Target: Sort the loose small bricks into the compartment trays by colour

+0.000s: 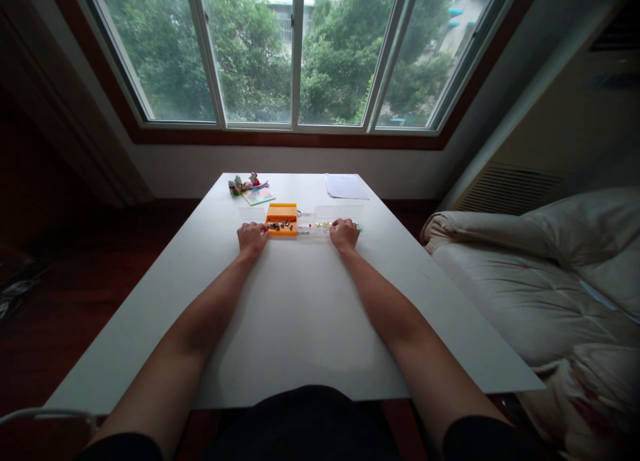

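Observation:
An orange case [283, 209] lies with its lid back on the white table [300, 301], several small dark pieces [281, 226] inside it. My left hand [253, 238] rests at its left side, fingers curled, over a clear plastic box [251, 214]. On the right, my right hand [345, 234] is at a clear lidded box [327, 212] with small pale yellow pieces [323, 225] beside the fingertips. Those fingers are bent and drawn together. Whatever either hand grips is too small or hidden to name. Between the hands sits a clear compartment [305, 226] with a tiny red piece.
Small colourful figures [243, 184] and a printed card [259, 195] stand at the table's far left. White paper sheets [346, 186] lie at the far right. A cream sofa [520, 274] is to the right, and a window [295, 54] rises behind the table.

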### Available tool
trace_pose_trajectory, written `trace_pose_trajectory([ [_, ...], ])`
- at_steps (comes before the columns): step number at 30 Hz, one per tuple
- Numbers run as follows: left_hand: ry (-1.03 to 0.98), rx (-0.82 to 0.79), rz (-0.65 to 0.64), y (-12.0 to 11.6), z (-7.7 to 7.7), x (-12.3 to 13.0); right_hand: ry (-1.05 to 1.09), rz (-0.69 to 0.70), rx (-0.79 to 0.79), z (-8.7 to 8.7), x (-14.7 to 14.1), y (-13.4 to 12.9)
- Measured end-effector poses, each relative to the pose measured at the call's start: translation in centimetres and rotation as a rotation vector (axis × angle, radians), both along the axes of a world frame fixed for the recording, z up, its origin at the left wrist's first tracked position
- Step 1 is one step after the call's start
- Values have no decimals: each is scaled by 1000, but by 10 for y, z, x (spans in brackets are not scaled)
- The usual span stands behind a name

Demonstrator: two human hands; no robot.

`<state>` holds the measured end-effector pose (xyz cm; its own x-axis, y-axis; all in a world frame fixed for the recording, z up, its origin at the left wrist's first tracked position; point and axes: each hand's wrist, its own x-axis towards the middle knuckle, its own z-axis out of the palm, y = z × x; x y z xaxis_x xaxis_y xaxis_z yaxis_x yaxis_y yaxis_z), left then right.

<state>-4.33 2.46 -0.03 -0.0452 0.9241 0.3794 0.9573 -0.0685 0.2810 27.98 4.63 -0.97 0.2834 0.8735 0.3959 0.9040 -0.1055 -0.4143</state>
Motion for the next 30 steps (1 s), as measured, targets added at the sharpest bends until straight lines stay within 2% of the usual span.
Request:
trace_pose_trajectory([
  [20,0,-20,-31,4,1,8,47,66,-2,-2,-1,2],
  [30,30,-43,-49,21,1,22,-6,92,-14,-5,15,15],
])
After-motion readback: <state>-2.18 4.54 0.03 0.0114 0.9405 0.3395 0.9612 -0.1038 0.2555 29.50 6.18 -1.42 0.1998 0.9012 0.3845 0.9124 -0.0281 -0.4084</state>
